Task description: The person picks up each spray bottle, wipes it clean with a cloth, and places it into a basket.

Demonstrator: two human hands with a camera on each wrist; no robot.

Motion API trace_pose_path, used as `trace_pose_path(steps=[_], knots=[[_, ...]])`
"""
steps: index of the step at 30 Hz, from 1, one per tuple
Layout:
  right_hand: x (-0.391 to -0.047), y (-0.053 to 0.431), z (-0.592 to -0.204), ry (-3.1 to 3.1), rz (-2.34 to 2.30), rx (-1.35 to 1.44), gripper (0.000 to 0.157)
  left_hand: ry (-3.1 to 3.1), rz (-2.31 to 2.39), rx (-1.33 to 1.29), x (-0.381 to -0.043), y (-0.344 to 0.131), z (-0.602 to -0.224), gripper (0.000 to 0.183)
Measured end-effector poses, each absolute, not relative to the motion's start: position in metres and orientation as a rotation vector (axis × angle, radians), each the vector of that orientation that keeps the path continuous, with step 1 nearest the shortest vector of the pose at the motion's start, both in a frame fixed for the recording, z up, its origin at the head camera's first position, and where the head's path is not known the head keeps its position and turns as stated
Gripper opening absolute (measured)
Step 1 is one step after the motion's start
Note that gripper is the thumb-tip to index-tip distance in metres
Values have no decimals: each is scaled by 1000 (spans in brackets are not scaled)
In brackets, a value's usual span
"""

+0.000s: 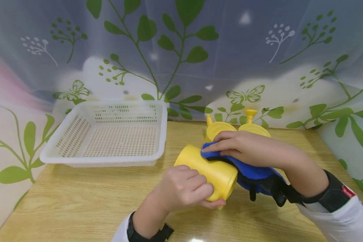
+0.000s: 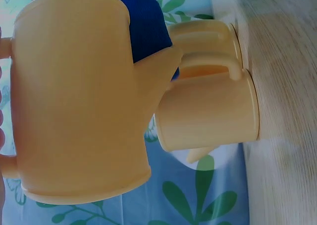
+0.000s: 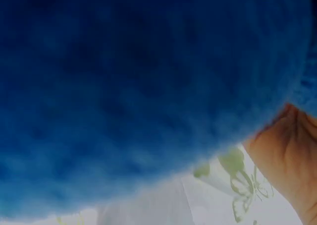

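A yellow watering can (image 1: pixel 210 168) is held tilted over the table, its handle gripped by my left hand (image 1: pixel 184 186). In the left wrist view the same watering can (image 2: pixel 74 96) fills the left side, spout pointing right. My right hand (image 1: pixel 245 148) holds a blue cloth (image 1: pixel 254 169) against the can's upper side, fingers spread over the fabric. Loose folds of it hang below that wrist. The blue cloth (image 3: pixel 124 96) covers most of the right wrist view, hiding the can there.
Two more yellow watering cans stand behind my right hand, one (image 1: pixel 219 127) left of the other (image 1: pixel 255 128). At the back left sits a white perforated plastic basket (image 1: pixel 163 134). A leaf-print curtain (image 1: pixel 181 77) borders the wooden table (image 1: pixel 93 201).
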State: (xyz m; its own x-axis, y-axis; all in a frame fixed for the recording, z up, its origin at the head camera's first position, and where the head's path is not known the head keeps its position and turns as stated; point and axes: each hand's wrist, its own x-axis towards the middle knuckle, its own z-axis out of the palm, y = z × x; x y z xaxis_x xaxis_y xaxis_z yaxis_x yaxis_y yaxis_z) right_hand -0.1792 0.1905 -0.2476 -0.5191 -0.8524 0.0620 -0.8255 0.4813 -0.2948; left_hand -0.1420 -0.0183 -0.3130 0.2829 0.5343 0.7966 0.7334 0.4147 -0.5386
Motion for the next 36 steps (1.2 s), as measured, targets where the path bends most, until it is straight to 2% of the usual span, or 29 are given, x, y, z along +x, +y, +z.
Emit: trace_pose_path(steps=[12,19,30,36], knots=[[-194,164,-254,2639,-491,-1446,35,-1347,-231,-1260,-139,-16,-313,42],[-185,182,-249,2630,-468,-1391,37,-1328,-247,-1244,-142,-18,-315,42],[-172,223,-236,2497,-511,-1511,38,-1248,-243,-1222,-149,-22,-310,39],[-169,229,-238,2544,-501,-1508,39,-1207,-225,-1220,-148,-21,-307,38]])
